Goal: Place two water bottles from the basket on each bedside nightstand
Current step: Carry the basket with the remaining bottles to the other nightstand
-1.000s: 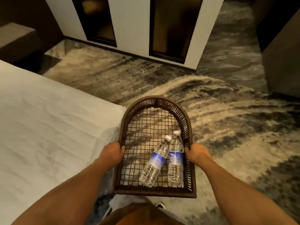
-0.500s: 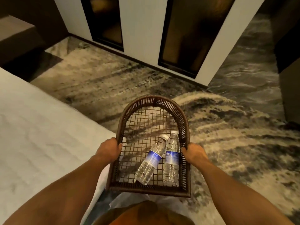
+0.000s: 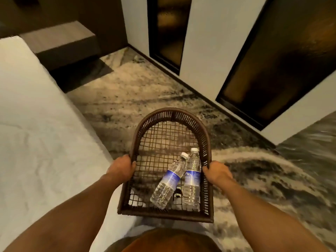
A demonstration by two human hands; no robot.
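Wicker arch-shaped basket (image 3: pixel 171 113); ribbed bottles (image 3: pixel 191 180)

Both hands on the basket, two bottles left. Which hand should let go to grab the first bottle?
Right, probably. Both water bottles lie against the basket's right side, next to the right hand on that rim. The left hand grips the opposite rim, with bare mesh between it and the bottles, and can keep holding the basket.

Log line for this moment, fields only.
phase: carrying | left hand: gripping basket left rim | right hand: gripping right rim | bottles in basket: two, lying | nightstand: ahead, beside bed
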